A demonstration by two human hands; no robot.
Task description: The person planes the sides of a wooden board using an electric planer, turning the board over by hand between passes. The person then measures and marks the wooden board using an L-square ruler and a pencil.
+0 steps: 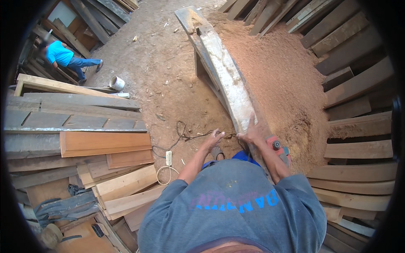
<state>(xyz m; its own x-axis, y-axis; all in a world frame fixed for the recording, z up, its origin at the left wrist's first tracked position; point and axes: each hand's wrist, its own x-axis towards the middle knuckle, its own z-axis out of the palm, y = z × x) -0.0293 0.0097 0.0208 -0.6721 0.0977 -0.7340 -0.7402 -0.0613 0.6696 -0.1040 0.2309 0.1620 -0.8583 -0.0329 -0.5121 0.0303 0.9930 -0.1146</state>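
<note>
Beam (223,71): pale, lying lengthwise on the bench (182,17).
Right hand (254,132): fingers spread, at the beam's near end.
Left hand (215,138): fingers loosely spread, left of the bench; contact with black cord (181,130), cannot tell.
Red power tool (273,140): beside right forearm.

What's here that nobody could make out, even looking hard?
All in the head view:
Red power tool: partly hidden by the right forearm.
Left hand: too small to tell whether it pinches anything thin.
White bucket: contents too small to tell.
Boards at right: some outer ends cut off by the dark rim.
</note>
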